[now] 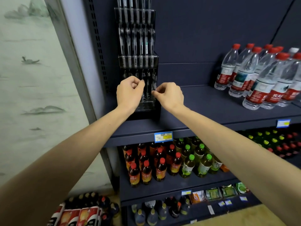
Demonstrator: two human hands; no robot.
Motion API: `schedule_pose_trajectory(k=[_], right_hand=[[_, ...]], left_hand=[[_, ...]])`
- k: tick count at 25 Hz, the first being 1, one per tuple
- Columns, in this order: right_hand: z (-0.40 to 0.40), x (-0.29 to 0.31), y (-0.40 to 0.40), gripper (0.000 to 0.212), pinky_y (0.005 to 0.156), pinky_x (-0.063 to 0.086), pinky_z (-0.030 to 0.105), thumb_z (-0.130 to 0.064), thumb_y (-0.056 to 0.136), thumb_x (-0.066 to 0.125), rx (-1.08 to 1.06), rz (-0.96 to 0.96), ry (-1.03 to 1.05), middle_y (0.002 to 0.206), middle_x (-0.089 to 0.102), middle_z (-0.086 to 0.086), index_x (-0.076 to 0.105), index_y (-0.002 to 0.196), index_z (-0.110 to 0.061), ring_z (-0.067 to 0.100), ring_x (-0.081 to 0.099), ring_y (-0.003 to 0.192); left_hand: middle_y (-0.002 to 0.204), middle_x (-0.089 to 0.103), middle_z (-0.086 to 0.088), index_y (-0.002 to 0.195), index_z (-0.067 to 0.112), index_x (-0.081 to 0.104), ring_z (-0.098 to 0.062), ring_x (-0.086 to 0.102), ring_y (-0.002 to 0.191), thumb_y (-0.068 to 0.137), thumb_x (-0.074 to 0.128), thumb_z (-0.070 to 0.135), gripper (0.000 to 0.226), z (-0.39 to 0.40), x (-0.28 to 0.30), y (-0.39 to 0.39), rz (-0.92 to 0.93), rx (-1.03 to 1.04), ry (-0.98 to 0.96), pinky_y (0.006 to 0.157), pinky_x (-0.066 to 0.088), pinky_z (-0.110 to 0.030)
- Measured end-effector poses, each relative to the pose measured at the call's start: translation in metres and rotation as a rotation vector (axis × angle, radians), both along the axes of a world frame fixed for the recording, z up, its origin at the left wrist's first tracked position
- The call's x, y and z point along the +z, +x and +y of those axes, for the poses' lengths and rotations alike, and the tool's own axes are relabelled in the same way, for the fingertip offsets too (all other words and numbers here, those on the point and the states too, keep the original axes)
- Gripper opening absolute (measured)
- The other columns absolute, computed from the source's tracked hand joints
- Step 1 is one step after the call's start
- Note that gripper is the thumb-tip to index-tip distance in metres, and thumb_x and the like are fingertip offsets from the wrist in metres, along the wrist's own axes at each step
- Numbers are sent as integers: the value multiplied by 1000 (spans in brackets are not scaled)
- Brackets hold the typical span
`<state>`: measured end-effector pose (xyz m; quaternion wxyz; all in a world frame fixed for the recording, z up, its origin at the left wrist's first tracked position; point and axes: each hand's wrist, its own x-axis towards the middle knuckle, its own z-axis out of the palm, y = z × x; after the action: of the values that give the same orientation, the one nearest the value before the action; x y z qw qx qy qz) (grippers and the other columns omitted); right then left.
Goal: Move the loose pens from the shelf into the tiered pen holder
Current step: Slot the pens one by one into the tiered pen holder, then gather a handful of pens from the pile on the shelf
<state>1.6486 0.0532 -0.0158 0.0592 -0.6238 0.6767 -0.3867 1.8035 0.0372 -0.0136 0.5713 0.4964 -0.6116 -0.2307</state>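
While both hands reach to the tiered pen holder [138,62] standing on the shelf [211,101], the left hand [128,92] pinches a dark pen [144,88] upright at the lowest tier, and the right hand [169,95] pinches something small and pale just beside it.

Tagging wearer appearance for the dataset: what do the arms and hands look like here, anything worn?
Two bare forearms enter from the bottom edge, with no sleeves in view. Left hand and right hand are both ungloved; no watch, ring, bracelet or markings are visible on either.
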Motion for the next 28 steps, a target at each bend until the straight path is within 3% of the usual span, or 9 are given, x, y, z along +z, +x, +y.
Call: schedule_pose_trajectory(k=[4,7,13,16,21,24,28], right_hand=[[1,-2,-10,28,77,52,30,-44,90,73,97,-67,24,92,70,-9,75,108,-23,16,69,96],[19,-7,-37,30,88,55,34,-38,92,70,52,-233,-62,96,69,-12,71,118,-22,11,67,97],[81,-41,-153,17,85,54,33,-30,98,58,-250,-412,-193,94,74,-11,72,106,-27,10,68,90],[109,-61,-211,18,87,56,36,-33,97,58,-359,-489,-171,93,75,-9,74,105,-27,11,69,90],[176,-125,-301,19,82,56,35,-31,94,59,-651,-685,-173,88,74,-7,76,99,-23,13,69,87],[215,-168,-353,18,78,56,34,-33,95,59,-776,-811,-69,88,74,-3,75,96,-24,17,69,84],[254,-218,-441,31,82,60,46,-51,81,56,-784,-883,98,78,75,-3,70,81,-24,23,72,80]], left_hand=[[60,67,-9,67,23,59,-13,55,54,95,63,27,29,4,2,-6,-8,10,-12,74,53,-32],[60,66,-12,66,23,56,-15,53,52,95,62,27,30,11,4,-30,-21,-12,-43,68,50,-32],[55,64,-6,69,18,57,-11,48,48,96,62,26,29,39,-13,-153,-56,-234,14,61,41,-27],[51,62,2,68,20,55,-9,50,43,99,61,26,32,56,-33,-221,-90,-363,66,62,44,-29],[56,65,-4,70,23,58,-18,58,49,97,62,34,29,114,-87,-334,-248,-587,84,60,50,-37],[55,65,1,71,23,60,-14,57,47,96,62,36,27,144,-120,-399,-294,-706,155,60,51,-37],[58,68,5,81,18,66,-14,60,48,102,60,28,24,174,-146,-490,-361,-827,247,58,53,-37]])
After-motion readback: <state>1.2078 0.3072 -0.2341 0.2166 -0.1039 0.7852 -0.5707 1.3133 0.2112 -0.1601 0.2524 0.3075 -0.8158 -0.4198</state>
